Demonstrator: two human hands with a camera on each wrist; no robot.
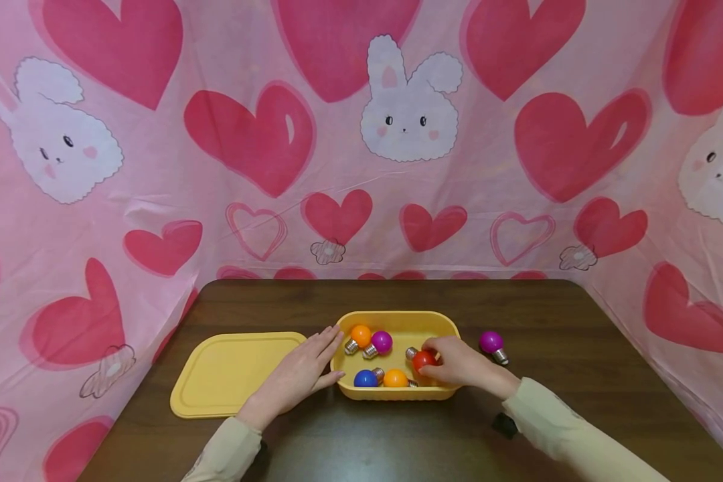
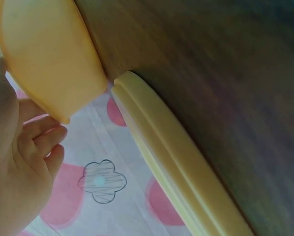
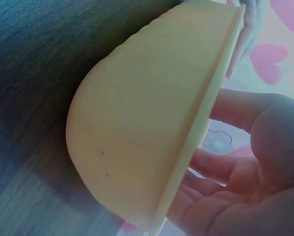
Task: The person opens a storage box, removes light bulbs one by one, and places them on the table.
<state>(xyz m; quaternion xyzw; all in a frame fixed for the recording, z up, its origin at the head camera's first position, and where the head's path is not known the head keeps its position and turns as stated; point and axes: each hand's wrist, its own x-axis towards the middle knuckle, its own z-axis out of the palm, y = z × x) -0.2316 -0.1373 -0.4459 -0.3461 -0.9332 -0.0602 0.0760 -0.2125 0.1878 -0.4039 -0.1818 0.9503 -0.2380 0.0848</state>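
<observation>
My right hand [image 1: 456, 361] reaches over the right rim of a yellow plastic box [image 1: 397, 393] and pinches a red light bulb [image 1: 423, 360] between thumb and fingers. In the right wrist view, the box wall [image 3: 132, 108] hides the fingertips and the bulb. My left hand [image 1: 301, 371] rests against the box's left rim, its fingers extended. Around the red bulb inside the box lie an orange bulb [image 1: 361, 335], a purple bulb [image 1: 382, 342], a blue bulb [image 1: 365, 379] and a second orange bulb [image 1: 395, 378].
Another purple bulb [image 1: 491, 342] lies on the dark wooden table [image 1: 578, 375], right of the box. To the left, a yellow lid [image 1: 235, 368] lies flat, partly behind my left hand and forearm. A pink heart-patterned cloth [image 1: 349, 174] hangs around the table.
</observation>
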